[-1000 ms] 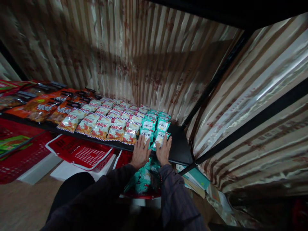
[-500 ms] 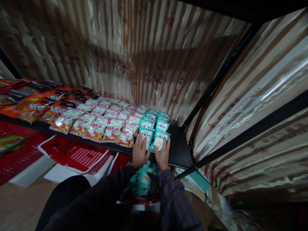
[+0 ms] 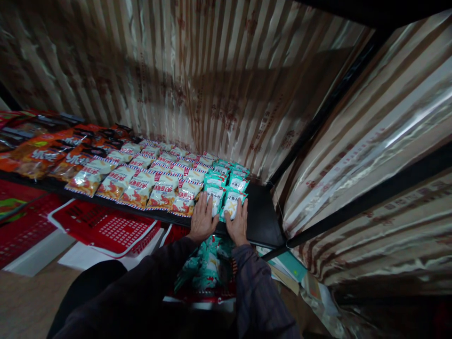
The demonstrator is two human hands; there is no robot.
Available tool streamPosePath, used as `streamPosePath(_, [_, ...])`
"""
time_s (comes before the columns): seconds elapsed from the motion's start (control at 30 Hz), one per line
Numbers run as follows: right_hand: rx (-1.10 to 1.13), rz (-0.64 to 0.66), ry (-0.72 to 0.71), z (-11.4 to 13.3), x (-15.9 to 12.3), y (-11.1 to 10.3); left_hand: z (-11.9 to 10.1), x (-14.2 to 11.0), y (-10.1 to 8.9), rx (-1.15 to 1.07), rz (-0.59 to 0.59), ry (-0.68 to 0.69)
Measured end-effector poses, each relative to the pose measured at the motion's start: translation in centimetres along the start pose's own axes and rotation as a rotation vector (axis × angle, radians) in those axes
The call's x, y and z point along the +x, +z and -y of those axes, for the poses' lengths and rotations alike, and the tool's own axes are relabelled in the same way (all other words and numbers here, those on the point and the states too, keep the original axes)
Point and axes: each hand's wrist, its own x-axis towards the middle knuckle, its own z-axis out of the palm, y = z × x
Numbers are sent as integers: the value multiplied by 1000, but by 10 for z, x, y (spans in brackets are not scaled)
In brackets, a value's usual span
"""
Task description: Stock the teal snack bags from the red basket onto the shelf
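On the black shelf, two columns of green snack bags stand at the right end of the stock. My left hand lies with fingers stretched on the front-left green snack bag. Beside it, my right hand rests with its fingers spread against the front-right green snack bag. Neither hand wraps round a bag. Just left of my left hand are rows of white snack bags with striped edges. Below the shelf, more green snack bags lie in a red basket, partly hidden by my arms.
Orange snack bags fill the shelf's left part. Under it sit a red basket with a white rim and another red basket. A black shelf post rises at the right. Striped curtain hangs behind.
Both hands stay on the front green bags, with only a slight shift. The view has moved a little, so the shelf's left part appears farther left.
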Motion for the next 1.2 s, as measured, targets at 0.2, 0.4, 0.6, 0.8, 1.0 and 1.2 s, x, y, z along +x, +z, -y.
streamPosePath(0.2, [-32,30,-67,-2,3,0,0,6,4,-8,-22,-5])
streamPosePath(0.4, [-4,56,-39,-2,4,0,4,7,9,-15,-18,-21])
streamPosePath(0.6, [17,50,19,-1,5,-1,3,8,7,-9,-43,-7])
streamPosePath(0.8, [1,40,67,-4,5,-2,3,8,4,-2,-37,4])
streamPosePath(1.0, [66,31,68,-5,8,-4,4,12,6,8,2,-2])
streamPosePath(1.2, [90,41,57,-7,8,0,6,12,6,-9,46,36])
